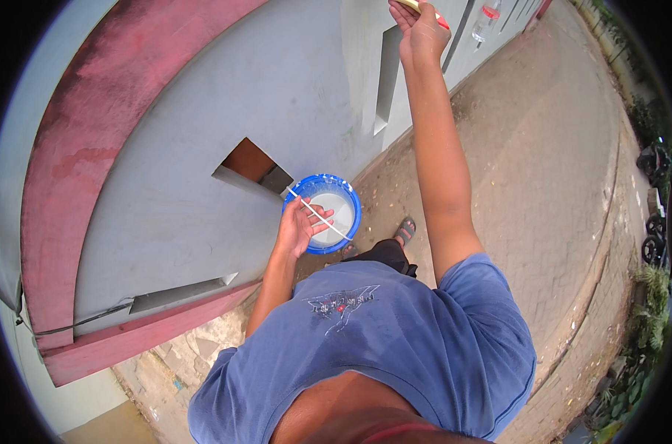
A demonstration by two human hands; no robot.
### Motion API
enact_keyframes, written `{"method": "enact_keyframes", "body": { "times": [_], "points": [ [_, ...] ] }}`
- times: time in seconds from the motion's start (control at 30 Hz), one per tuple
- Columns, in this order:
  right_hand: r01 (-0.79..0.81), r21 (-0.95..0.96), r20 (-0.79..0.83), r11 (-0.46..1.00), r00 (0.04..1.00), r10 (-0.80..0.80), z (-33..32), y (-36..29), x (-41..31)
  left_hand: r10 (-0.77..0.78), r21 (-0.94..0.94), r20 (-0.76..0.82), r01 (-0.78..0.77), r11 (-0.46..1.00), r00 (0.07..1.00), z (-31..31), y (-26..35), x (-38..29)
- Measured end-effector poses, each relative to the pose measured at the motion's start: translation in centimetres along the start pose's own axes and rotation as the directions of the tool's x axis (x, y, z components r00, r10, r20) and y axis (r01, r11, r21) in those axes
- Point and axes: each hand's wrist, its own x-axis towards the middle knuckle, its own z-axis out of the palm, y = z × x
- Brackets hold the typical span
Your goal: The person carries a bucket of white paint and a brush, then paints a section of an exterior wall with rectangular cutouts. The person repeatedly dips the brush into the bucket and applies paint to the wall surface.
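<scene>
A blue plastic bucket (356,213) with whitish liquid in it hangs by its thin white handle (319,215) from my left hand (298,227). The handle crosses the palm and fingers, and whitish spatters mark the bucket's rim. My right hand (427,36) is raised along the wall at the top of the view, holding a tool with a pale yellow and red handle (442,21); its far end is cut off by the picture's edge. The grey-white wall (202,111) has a lighter patch near that hand.
The wall has a square opening (252,164), slots and a pink border (64,183). A clear plastic bottle with a red part (485,23) is by the wall's slots. Paved ground (524,166) lies to the right, with plants and a motorcycle (653,238) beyond.
</scene>
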Motion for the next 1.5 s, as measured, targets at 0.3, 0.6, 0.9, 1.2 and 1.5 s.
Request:
{"method": "enact_keyframes", "body": {
  "times": [0.3,0.6,0.9,1.2,1.5],
  "points": [
    [0.083,0.095,0.009,0.992,0.996,-0.084,0.0,0.5,0.0,0.018,0.009,0.005,-0.018,1.0,1.0,0.2,0.0,0.1],
    [-0.25,-0.178,-0.215,0.952,0.954,0.211,-9.7,6.9,-6.5,-0.003,-0.009,-0.004,0.003,1.0,1.0,0.2,0.2,0.4],
    [0.054,-0.109,0.014,0.993,0.999,-0.052,-0.2,0.5,-5.3,-0.009,-0.01,0.002,0.009,1.0,1.0,0.3,0.3,0.3],
    [-0.101,-0.063,-0.099,0.993,0.991,0.094,-6.4,7.7,-8.1,-0.01,0.004,0.0,0.01,1.0,1.0,0.3,0.3,0.5],
    [-0.249,-0.304,-0.223,0.92,0.957,0.186,-8.8,9.8,-10.7,-0.024,0.013,-0.013,0.025,1.0,1.0,0.1,0.1,0.3]
  ]
}}
